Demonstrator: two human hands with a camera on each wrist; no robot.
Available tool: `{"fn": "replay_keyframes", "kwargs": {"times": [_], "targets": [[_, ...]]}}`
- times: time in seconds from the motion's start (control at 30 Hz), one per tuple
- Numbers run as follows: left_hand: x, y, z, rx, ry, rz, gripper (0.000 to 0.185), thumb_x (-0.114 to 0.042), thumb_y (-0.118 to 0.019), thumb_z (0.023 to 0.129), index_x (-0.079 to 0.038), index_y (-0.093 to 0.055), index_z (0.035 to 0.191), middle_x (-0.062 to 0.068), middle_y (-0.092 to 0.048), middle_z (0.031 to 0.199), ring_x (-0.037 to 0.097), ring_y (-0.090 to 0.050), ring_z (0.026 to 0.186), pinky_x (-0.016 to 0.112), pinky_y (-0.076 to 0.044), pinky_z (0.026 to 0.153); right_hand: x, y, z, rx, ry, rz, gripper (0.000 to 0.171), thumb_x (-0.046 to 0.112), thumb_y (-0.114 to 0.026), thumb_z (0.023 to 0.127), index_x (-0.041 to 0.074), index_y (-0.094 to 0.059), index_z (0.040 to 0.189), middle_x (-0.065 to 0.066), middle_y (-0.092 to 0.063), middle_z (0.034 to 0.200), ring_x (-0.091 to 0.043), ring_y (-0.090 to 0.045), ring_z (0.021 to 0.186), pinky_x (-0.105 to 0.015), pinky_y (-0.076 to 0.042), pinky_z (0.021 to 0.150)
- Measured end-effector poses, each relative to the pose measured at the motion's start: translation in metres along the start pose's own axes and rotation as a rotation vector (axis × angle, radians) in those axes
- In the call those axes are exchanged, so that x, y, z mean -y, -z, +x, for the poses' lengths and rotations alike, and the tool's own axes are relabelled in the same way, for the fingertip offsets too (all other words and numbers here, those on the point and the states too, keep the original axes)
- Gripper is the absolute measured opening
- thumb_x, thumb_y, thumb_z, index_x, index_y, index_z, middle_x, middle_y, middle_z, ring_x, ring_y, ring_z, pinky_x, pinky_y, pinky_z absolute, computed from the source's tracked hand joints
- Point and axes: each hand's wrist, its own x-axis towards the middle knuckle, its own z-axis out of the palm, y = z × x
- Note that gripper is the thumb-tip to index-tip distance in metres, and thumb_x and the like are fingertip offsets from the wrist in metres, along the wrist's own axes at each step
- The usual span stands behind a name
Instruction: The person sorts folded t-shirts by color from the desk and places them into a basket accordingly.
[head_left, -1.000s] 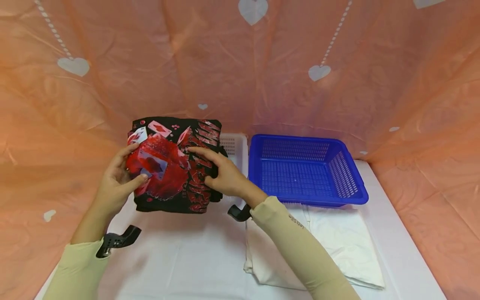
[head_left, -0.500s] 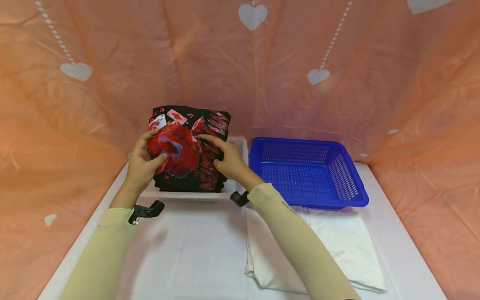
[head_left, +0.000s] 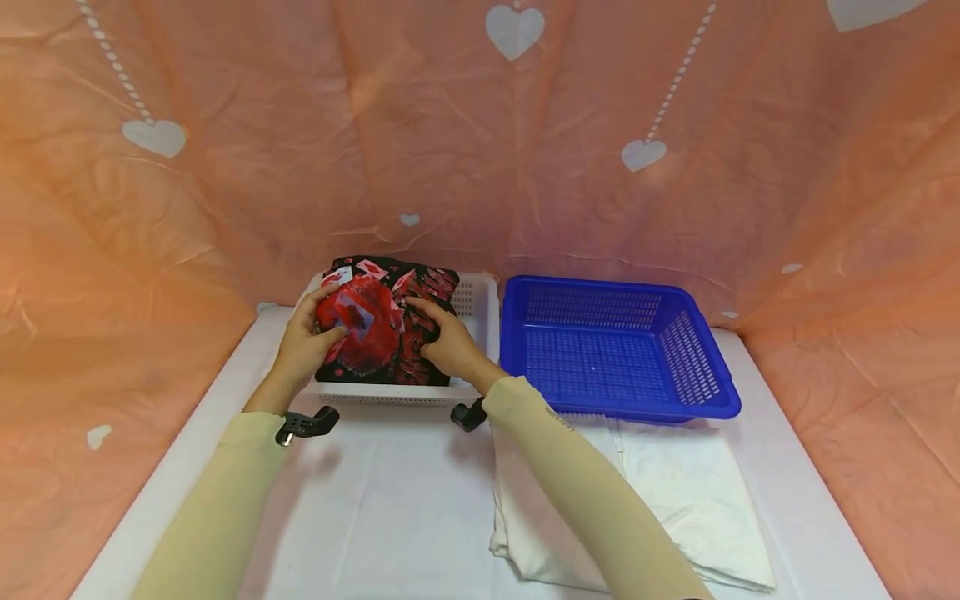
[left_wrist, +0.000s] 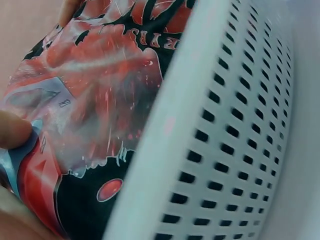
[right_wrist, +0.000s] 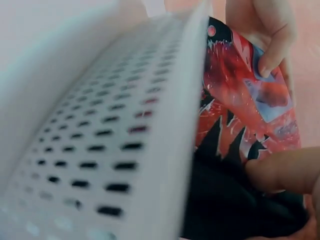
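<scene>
A folded black garment with a red playing-card print [head_left: 382, 321] sits tilted in the white perforated basket [head_left: 480, 302] at the back of the table. My left hand [head_left: 309, 340] grips its left edge, thumb on the print. My right hand [head_left: 444, 343] grips its right side, fingers over the top. In the left wrist view the print [left_wrist: 95, 100] lies inside the basket wall [left_wrist: 230, 150], with my thumb at the left edge. In the right wrist view the garment [right_wrist: 240, 130] lies behind the basket rim [right_wrist: 190, 100], and the fingers of my left hand [right_wrist: 270, 35] pinch its far edge.
A blue perforated basket [head_left: 615, 346] stands right of the white one. A folded white cloth [head_left: 675, 492] lies in front of it on the white table [head_left: 390, 508]. Pink heart-printed fabric [head_left: 480, 125] walls in the back and both sides.
Both hands carried the garment away from me and lowered it from mid-air above the table into the white basket. The hold on it stayed the same.
</scene>
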Motion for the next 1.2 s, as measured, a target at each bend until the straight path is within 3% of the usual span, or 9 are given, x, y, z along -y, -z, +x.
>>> {"fn": "replay_keyframes", "kwargs": {"times": [0.13,0.23,0.3,0.43,0.6,0.73,0.9,1.1,1.2], "targets": [[0.007,0.000,0.003,0.003,0.052,0.022,0.070,0.010,-0.052,0.088,-0.017,-0.031,0.149,0.019,-0.035,0.146,0.011,-0.049,0.104,0.012,-0.049,0.075,-0.006,-0.009,0.004,-0.038,-0.055,-0.017,0.089,-0.016,-0.056,0.076,0.036,-0.040,0.146,-0.004,-0.039,0.152,-0.024,-0.056,0.105,-0.027,-0.037,0.060],[0.012,0.000,0.008,-0.005,0.078,0.033,0.070,0.009,-0.052,0.088,-0.017,-0.030,0.150,0.021,-0.035,0.147,0.015,-0.049,0.105,0.012,-0.048,0.074,-0.010,-0.013,0.009,-0.084,-0.084,-0.028,0.085,-0.013,-0.057,0.078,0.034,-0.039,0.146,-0.006,-0.035,0.154,-0.029,-0.046,0.129,-0.030,-0.039,0.070],[0.016,0.000,0.012,-0.006,0.099,0.034,0.071,0.008,-0.053,0.088,-0.017,-0.029,0.151,0.022,-0.035,0.148,0.016,-0.050,0.104,0.012,-0.048,0.073,-0.013,-0.014,0.012,-0.113,-0.097,-0.030,0.082,-0.011,-0.057,0.080,0.032,-0.039,0.147,-0.007,-0.034,0.155,-0.028,-0.040,0.136,-0.031,-0.039,0.075],[0.023,-0.001,0.019,0.011,0.144,0.043,0.070,0.006,-0.054,0.089,-0.014,-0.028,0.151,0.026,-0.037,0.145,0.009,-0.051,0.096,0.013,-0.049,0.070,-0.019,-0.017,0.015,-0.135,-0.132,-0.014,0.075,-0.008,-0.059,0.084,0.028,-0.040,0.147,-0.008,-0.035,0.154,-0.024,-0.050,0.115,-0.027,-0.040,0.068],[0.030,0.001,0.025,0.043,0.182,0.139,0.063,0.000,-0.055,0.092,-0.011,-0.032,0.150,0.029,-0.044,0.137,0.008,-0.051,0.092,0.014,-0.047,0.067,-0.031,-0.022,0.017,-0.160,-0.159,0.023,0.066,-0.003,-0.063,0.086,0.025,-0.045,0.144,-0.009,-0.041,0.151,-0.020,-0.052,0.090,-0.023,-0.039,0.061],[0.032,0.002,0.027,0.072,0.197,0.224,0.058,-0.004,-0.053,0.094,-0.007,-0.034,0.148,0.027,-0.042,0.141,0.023,-0.049,0.105,0.014,-0.043,0.069,-0.038,-0.025,0.021,-0.159,-0.165,0.020,0.064,0.000,-0.064,0.087,0.024,-0.046,0.143,-0.011,-0.045,0.148,-0.014,-0.048,0.075,-0.023,-0.038,0.059],[0.034,0.002,0.028,0.125,0.227,0.252,0.057,-0.003,-0.050,0.096,-0.002,-0.030,0.149,0.028,-0.033,0.148,0.032,-0.041,0.121,0.013,-0.039,0.074,-0.042,-0.026,0.024,-0.095,-0.244,0.002,0.063,0.006,-0.062,0.089,0.026,-0.043,0.145,-0.013,-0.048,0.145,-0.010,-0.034,0.049,-0.023,-0.034,0.052],[0.037,0.002,0.028,0.130,0.231,0.268,0.057,-0.006,-0.051,0.096,-0.003,-0.030,0.149,0.028,-0.030,0.150,0.037,-0.037,0.129,0.033,-0.042,0.093,-0.044,-0.027,0.023,-0.086,-0.299,-0.018,0.062,0.008,-0.061,0.089,0.025,-0.042,0.145,-0.013,-0.051,0.140,-0.011,-0.040,0.060,-0.025,-0.038,0.064],[0.033,0.001,0.024,0.087,0.190,0.326,0.056,-0.008,-0.053,0.094,-0.003,-0.034,0.147,0.029,-0.031,0.150,0.042,-0.036,0.131,0.048,-0.040,0.099,-0.041,-0.026,0.022,-0.128,-0.294,0.009,0.063,0.010,-0.064,0.087,0.023,-0.042,0.145,-0.013,-0.049,0.142,-0.018,-0.058,0.089,-0.032,-0.046,0.083]]}}
